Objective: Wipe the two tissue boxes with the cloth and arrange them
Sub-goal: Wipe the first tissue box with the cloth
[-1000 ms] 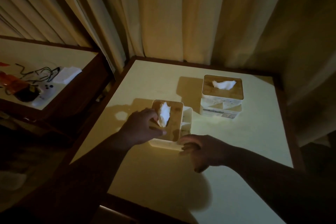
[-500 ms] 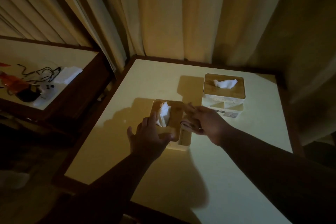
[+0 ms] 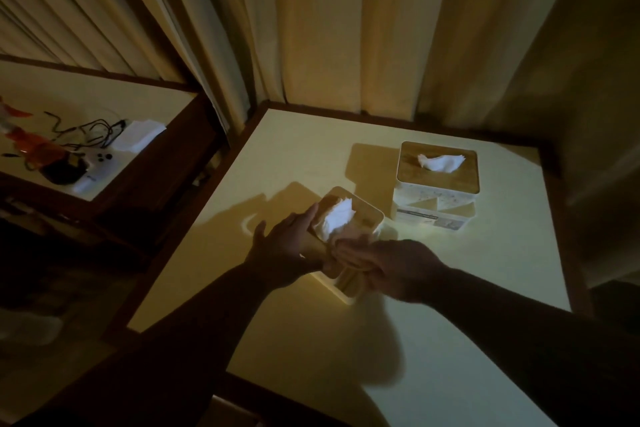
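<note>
The near tissue box [image 3: 360, 215], cream with a wooden lid and a white tissue sticking up, sits tilted at the table's middle. My left hand [image 3: 287, 246] lies against its left side with fingers straight and thumb spread. My right hand [image 3: 391, 269] is curled over the box's near end, bunching what looks like a small pale cloth [image 3: 349, 246] against the lid; the dim light blurs it. The far tissue box [image 3: 438, 184], same style, stands upright behind and to the right, apart from both hands.
The cream table [image 3: 485, 288] has a dark wooden rim and is backed by curtains [image 3: 346, 28] on two sides. At the left, a lower surface [image 3: 86, 107] carries cables, a white device and orange items.
My right hand came off the table, passed the box's right side and now sits over its near end. My left hand shifted from the lid to the left side. The box has turned.
</note>
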